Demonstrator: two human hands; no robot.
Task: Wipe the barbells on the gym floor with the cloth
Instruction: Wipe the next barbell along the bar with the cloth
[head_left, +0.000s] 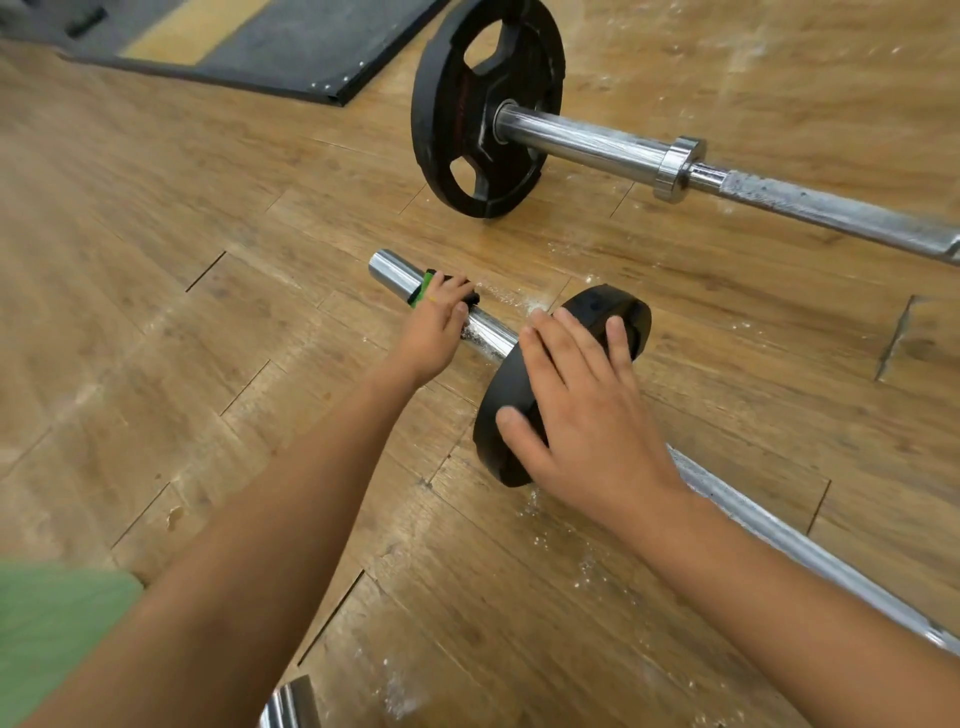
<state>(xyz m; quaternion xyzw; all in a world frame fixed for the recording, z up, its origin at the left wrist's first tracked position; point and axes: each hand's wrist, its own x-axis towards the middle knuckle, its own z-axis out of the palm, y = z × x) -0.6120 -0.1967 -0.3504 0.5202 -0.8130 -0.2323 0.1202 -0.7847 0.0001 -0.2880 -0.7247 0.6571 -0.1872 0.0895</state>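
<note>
Near barbell (395, 273) lies on the wooden floor (156, 260), its chrome sleeve end pointing away from the person. One small black plate (491, 452) is on it, and its shaft (779, 540) runs off to the lower right. Far barbell (587, 140) lies well apart behind it and carries a larger plate (483, 104).

Left hand (436, 327): grip closed over the sleeve, fingers curled round a small green-and-black cloth (418, 288). Mostly hidden under the fingers, so its identity as the cloth is a judgement.
Right hand (582, 410): flat on the small plate's rim, fingers straight and spread, grasping nothing.

White chalky dust lies on the floor beside the sleeve, with specks on the chrome near the left hand.

Handling, judged:
- Bar is rigid steel, heavy, and will not flex. Smooth chrome gives bare skin or a loose cloth little purchase.
- Round section and round plate mean it will likely roll under sideways wiping force. A steadying palm on the plate suits this.
- Cloth is soft and light. It is best wrapped round the sleeve and squeezed, then slid along the length.
- The far shaft looks rougher and may drag on the cloth.
</note>
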